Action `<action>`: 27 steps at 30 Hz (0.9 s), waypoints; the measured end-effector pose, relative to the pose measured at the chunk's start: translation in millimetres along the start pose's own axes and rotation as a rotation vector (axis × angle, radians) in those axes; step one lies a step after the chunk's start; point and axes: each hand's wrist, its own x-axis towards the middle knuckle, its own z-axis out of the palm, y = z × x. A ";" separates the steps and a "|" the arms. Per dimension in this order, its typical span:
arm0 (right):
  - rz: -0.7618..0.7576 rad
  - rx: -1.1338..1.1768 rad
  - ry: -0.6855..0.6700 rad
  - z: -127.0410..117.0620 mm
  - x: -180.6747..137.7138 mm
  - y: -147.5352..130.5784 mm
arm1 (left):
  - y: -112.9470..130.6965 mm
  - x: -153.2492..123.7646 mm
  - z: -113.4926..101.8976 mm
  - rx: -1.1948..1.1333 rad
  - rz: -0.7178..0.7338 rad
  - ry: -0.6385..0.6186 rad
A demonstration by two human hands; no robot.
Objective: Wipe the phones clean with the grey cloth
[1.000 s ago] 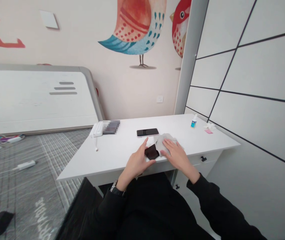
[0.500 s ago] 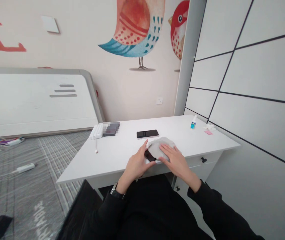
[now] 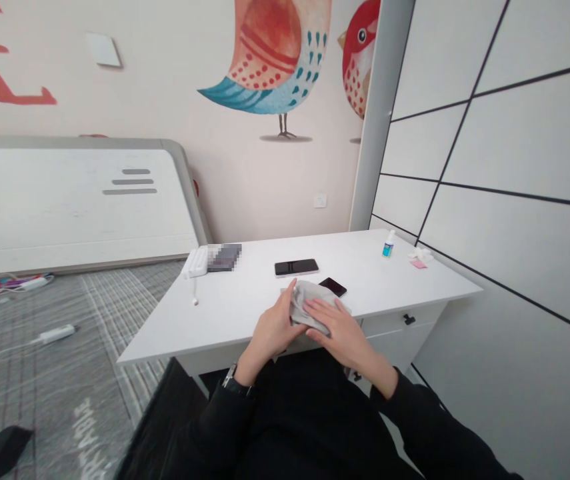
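At the desk's near edge, my left hand [image 3: 273, 328] is curled round the left end of a dark-screened phone, thumb toward me and fingers on the far side. Only the right end of this phone [image 3: 333, 287] shows; a light grey cloth [image 3: 301, 297] covers the rest. On top of the cloth lies my right hand [image 3: 339, 328], its fingers stretched across it and pressing it against the phone. A second phone [image 3: 296, 268] lies face up on the desk just beyond both hands.
The white desk [image 3: 175, 333] bears a white power strip [image 3: 197, 261] and a blurred dark item [image 3: 225, 257] at its left. A small spray bottle [image 3: 388, 245], crumpled white tissue [image 3: 421, 254] and a pink slip [image 3: 419, 265] stand or lie at the right. A panelled cabinet [image 3: 515, 247] borders that side.
My right hand and the cloth have slid left along the phone. The phone's left part is now covered and its right end has come into view. My left hand stays in place.
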 end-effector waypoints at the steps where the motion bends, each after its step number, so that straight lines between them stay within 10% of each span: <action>1: 0.032 -0.010 0.019 -4.6 -0.1 10.3 | 0.8 0.1 -0.2 -0.004 0.006 0.000; 6: 0.162 -0.068 0.118 -5.7 25.9 31.6 | 0.8 0.4 0.2 -0.024 0.025 0.001; 14: -0.058 0.011 -0.006 20.6 18.8 -26.8 | -1.1 0.6 0.9 0.001 -0.016 -0.011; 22: 0.120 -0.042 0.093 -9.1 9.9 32.4 | 3.8 0.3 -0.3 -0.015 0.012 -0.002; 27: 0.143 -0.063 0.112 4.0 36.3 16.9 | 1.7 0.6 0.3 -0.022 0.025 0.001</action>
